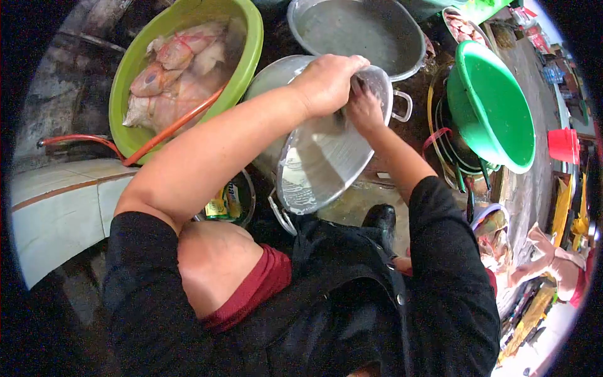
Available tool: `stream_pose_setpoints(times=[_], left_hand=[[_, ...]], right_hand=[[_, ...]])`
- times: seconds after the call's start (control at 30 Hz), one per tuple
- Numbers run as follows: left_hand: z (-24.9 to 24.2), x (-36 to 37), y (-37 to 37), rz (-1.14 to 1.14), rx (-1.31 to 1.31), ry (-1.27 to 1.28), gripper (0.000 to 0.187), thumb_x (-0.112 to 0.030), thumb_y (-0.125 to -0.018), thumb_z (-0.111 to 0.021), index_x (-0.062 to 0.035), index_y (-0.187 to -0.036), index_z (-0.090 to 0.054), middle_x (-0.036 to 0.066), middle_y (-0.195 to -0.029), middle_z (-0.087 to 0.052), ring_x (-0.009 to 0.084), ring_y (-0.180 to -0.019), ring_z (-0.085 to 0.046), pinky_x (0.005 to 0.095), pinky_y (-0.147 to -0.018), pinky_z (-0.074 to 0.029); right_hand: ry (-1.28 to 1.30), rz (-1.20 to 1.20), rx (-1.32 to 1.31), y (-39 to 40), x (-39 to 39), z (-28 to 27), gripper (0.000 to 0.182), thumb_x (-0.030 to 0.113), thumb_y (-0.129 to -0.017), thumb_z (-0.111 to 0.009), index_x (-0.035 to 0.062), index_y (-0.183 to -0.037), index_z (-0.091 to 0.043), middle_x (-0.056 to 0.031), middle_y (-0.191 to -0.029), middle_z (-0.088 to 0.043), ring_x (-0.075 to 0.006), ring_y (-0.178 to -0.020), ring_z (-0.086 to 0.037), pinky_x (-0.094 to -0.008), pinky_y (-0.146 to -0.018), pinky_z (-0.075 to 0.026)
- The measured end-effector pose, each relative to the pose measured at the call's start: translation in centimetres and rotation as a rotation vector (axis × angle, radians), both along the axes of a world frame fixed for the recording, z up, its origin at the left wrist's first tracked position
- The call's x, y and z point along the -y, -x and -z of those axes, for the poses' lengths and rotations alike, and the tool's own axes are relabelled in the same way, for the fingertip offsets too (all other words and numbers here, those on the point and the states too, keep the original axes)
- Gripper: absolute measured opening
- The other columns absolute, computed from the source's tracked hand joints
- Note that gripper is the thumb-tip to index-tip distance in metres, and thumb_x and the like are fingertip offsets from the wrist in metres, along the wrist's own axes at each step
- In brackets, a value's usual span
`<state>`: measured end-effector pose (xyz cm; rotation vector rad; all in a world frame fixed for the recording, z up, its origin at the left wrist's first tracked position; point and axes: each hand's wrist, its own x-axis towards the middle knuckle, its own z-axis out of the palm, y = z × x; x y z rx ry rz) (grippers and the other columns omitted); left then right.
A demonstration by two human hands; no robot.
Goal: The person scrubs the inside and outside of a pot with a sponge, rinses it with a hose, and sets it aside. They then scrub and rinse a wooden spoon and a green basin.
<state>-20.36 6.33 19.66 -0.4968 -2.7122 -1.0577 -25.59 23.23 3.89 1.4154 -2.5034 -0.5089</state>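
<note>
A large aluminium pot (333, 160) leans tilted in front of me, its mouth turned toward me and whitish suds on its inner wall. My left hand (328, 83) reaches across to the far side and is closed over the pot's rim, most of its fingers hidden from me. Inside the mouth, close to the left hand, my right hand (365, 108) is closed and pressed against the metal. Something dark shows at its fingers, too blurred to name. One loop handle (402, 105) sticks out at the right, another (281, 212) at the lower left.
A green-yellow basin (250, 56) with large fish pieces stands at the left, an orange hose (176, 125) across it. Behind the pot is a metal basin (411, 31) of cloudy water. A bright green basin (502, 119) rests on stacked pots at the right. A tiled ledge (59, 217) runs left.
</note>
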Motion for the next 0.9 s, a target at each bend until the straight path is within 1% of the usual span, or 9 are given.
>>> stream_pose_setpoints(times=[0.17, 0.27, 0.37, 0.47, 0.53, 0.67, 0.8, 0.83, 0.9], left_hand=[[-0.2, 0.6, 0.0, -0.098, 0.076, -0.015, 0.039, 0.0, -0.075, -0.048, -0.0018, -0.112, -0.059, 0.02, -0.107, -0.061, 0.0354, -0.1, -0.059, 0.0398, -0.089, -0.046], [-0.3, 0.6, 0.2, -0.107, 0.059, -0.052, 0.038, 0.0, -0.074, -0.048, -0.0011, -0.11, -0.06, 0.02, -0.108, -0.061, 0.0351, -0.1, -0.059, 0.0394, -0.09, -0.046], [-0.7, 0.0, 0.2, -0.09, 0.08, -0.045, 0.038, 0.001, -0.074, -0.048, -0.0013, -0.11, -0.06, 0.02, -0.108, -0.061, 0.0353, -0.1, -0.058, 0.0396, -0.09, -0.046], [-0.8, -0.2, 0.5, -0.093, 0.084, -0.057, 0.038, 0.001, -0.074, -0.047, -0.0012, -0.11, -0.06, 0.02, -0.107, -0.061, 0.036, -0.1, -0.058, 0.0402, -0.09, -0.045], [-1.0, -0.5, 0.1, -0.109, 0.109, -0.049, 0.038, 0.002, -0.075, -0.047, -0.0012, -0.111, -0.059, 0.021, -0.106, -0.061, 0.0371, -0.099, -0.058, 0.0409, -0.09, -0.045], [-0.7, -1.3, -0.3, -0.109, 0.097, -0.024, 0.039, 0.002, -0.076, -0.046, -0.0018, -0.112, -0.058, 0.022, -0.105, -0.061, 0.0379, -0.098, -0.058, 0.0416, -0.089, -0.046], [-0.5, -1.0, 0.3, -0.116, 0.083, -0.036, 0.039, 0.002, -0.076, -0.045, -0.0035, -0.112, -0.059, 0.022, -0.105, -0.061, 0.0386, -0.097, -0.058, 0.0426, -0.089, -0.045], [-0.8, -0.9, 0.3, -0.11, 0.098, -0.029, 0.039, 0.002, -0.076, -0.045, -0.0033, -0.112, -0.059, 0.022, -0.105, -0.061, 0.0383, -0.098, -0.058, 0.0424, -0.089, -0.045], [-0.5, -0.4, 0.6, -0.106, 0.069, -0.043, 0.039, 0.002, -0.075, -0.046, -0.0029, -0.111, -0.059, 0.022, -0.104, -0.061, 0.0372, -0.099, -0.058, 0.0413, -0.088, -0.046]], right_hand=[[0.45, 0.56, 0.47, -5.1, 1.5, 9.0, 0.047, 0.026, -0.087, -0.045, 0.0101, -0.131, -0.048, -0.0142, -0.142, -0.036, -0.0374, -0.129, -0.031, -0.0522, -0.103, -0.029], [0.015, 0.504, 0.913, -14.7, 5.7, 7.2, 0.049, 0.036, -0.082, -0.052, 0.0046, -0.119, -0.055, -0.022, -0.125, -0.048, -0.0389, -0.12, -0.042, -0.0508, -0.101, -0.032], [0.574, 0.139, 1.352, -18.3, 5.9, 3.4, 0.028, 0.026, -0.082, -0.053, 0.0003, -0.089, -0.061, -0.0199, -0.098, -0.061, -0.0388, -0.098, -0.055, -0.0462, -0.088, -0.043], [0.341, -0.003, 1.317, -15.4, 1.8, 6.9, 0.029, 0.031, -0.084, -0.053, 0.006, -0.096, -0.061, -0.0176, -0.106, -0.06, -0.0354, -0.101, -0.056, -0.045, -0.088, -0.043], [-0.174, 0.212, 0.924, -8.4, -0.5, 5.7, 0.038, 0.034, -0.086, -0.05, 0.0177, -0.12, -0.059, -0.0099, -0.127, -0.054, -0.0265, -0.117, -0.05, -0.0414, -0.094, -0.043], [0.054, -0.164, -0.283, 2.2, 1.2, -0.6, 0.039, 0.027, -0.082, -0.049, 0.012, -0.116, -0.061, -0.0051, -0.126, -0.054, -0.0228, -0.125, -0.04, -0.0387, -0.11, -0.023], [0.035, -0.069, 0.033, 1.3, 2.3, -3.9, 0.045, 0.021, -0.081, -0.048, 0.0109, -0.124, -0.055, -0.0073, -0.13, -0.05, -0.0261, -0.126, -0.038, -0.0403, -0.109, -0.025], [0.468, 0.063, 0.194, 0.6, 1.3, -0.6, 0.043, 0.021, -0.082, -0.05, 0.0091, -0.123, -0.055, -0.0084, -0.135, -0.045, -0.0279, -0.126, -0.038, -0.0422, -0.106, -0.029], [0.344, 0.301, 0.314, -3.9, 0.1, 12.3, 0.043, 0.02, -0.082, -0.052, 0.0077, -0.123, -0.055, -0.0093, -0.137, -0.042, -0.0276, -0.128, -0.036, -0.0438, -0.102, -0.034]])
